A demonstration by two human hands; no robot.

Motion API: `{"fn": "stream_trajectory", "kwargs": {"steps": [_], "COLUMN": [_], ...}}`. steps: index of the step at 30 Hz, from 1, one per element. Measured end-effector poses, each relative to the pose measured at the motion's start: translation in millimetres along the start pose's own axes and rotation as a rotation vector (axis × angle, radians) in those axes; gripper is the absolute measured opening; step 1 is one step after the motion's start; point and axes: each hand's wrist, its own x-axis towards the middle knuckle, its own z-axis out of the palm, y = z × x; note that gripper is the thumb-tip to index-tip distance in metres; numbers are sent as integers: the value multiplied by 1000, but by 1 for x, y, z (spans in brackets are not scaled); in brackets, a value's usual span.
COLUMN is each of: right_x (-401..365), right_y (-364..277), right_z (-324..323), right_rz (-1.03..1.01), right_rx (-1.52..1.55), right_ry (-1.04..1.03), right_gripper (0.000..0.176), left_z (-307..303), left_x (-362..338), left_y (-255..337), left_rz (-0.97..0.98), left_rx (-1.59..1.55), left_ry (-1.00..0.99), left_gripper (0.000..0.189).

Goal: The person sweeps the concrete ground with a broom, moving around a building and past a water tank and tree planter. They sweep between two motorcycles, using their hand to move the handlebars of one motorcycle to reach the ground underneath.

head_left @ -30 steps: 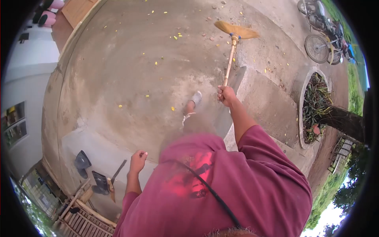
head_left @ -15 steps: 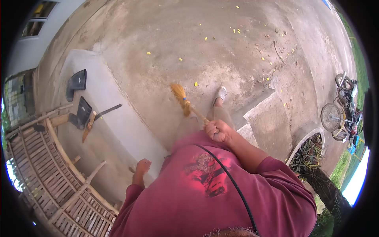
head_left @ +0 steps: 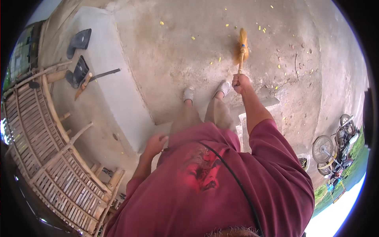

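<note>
Straw-coloured fibre broom (head_left: 243,49) with pale wooden handle and blue binding; head down over grey-brown concrete ground, bristles pointing away from wearer, handle gripped in right hand (head_left: 241,83).

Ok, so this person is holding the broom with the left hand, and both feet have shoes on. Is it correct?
Not quite: the head view shows the right hand gripping the broom, not the left hand. The shoes are as you say.
</note>
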Motion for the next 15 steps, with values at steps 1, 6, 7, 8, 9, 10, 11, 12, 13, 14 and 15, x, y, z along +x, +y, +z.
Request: {"fn": "stream_trajectory", "kwargs": {"steps": [1,6,7,8,9,10,11,12,13,14,15], "right_x": [-17,-91,-99,-103,-126,-156,-173,-188,-212,-229,-231], "right_y": [-24,-66,-56,-43,-33,-19,-5,9,21,30,38], "right_z": [0,-12,-16,-20,-2,25,42,58,82,103,115], "right_rz": [-39,-184,-259,-333,-381,-428,-557,-688,-673,-657,-597], "right_rx": [-127,-567,-778,-989,-1112,-1232,-1392,-1544,-1543,-1536,-1601], "right_ry": [108,222,143,60,87,115,64,13,-102,-212,-338], "right_gripper": [20,13,11,11,13,16,20,25,30,36,40], "left_z": [0,14,20,27,36,45,46,43,39,38,38], "left_x": [10,66,78,90,107,122,126,127,129,138,150], "left_y": [33,154,177,199,212,223,240,260,271,265,249], "left_rz": [39,241,259,273,277,280,224,169,113,50,-11], "left_rx": [-12,-141,-173,-205,-338,-470,-619,-764,-906,-945,-979], "left_ry": [-1,-1,-5,-7,-47,-90,-99,-113,-131,-133,-138], "left_gripper": [27,29,31,33,37,40,41,41,42,41,40]}}
